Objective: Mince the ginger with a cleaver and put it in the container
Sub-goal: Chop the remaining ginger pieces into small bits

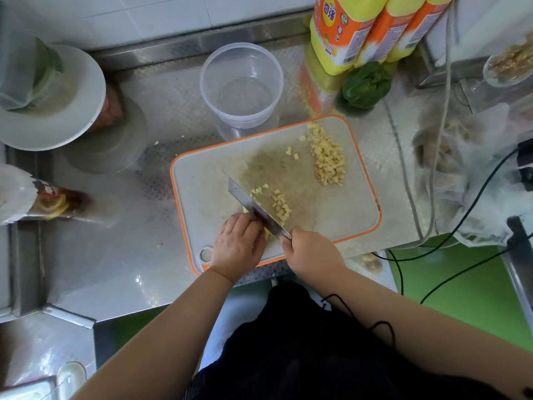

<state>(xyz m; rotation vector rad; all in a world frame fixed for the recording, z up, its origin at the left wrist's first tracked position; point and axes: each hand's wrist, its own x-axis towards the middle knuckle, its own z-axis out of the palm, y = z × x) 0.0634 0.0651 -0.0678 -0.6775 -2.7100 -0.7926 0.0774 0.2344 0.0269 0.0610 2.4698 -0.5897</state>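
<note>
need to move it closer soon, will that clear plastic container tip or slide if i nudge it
The clear container looks thin-walled and empty, so probably light. It stands on smooth steel counter, so a low nudge would likely slide it. It is tall and wider at the rim; a high push might tip it.

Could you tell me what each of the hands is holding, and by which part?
Right hand grips the cleaver by its handle; left hand pins uncut ginger.

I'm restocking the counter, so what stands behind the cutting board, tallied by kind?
Yellow bottles: 3
Clear container: 1
Green pepper: 1
Total: 5
</note>
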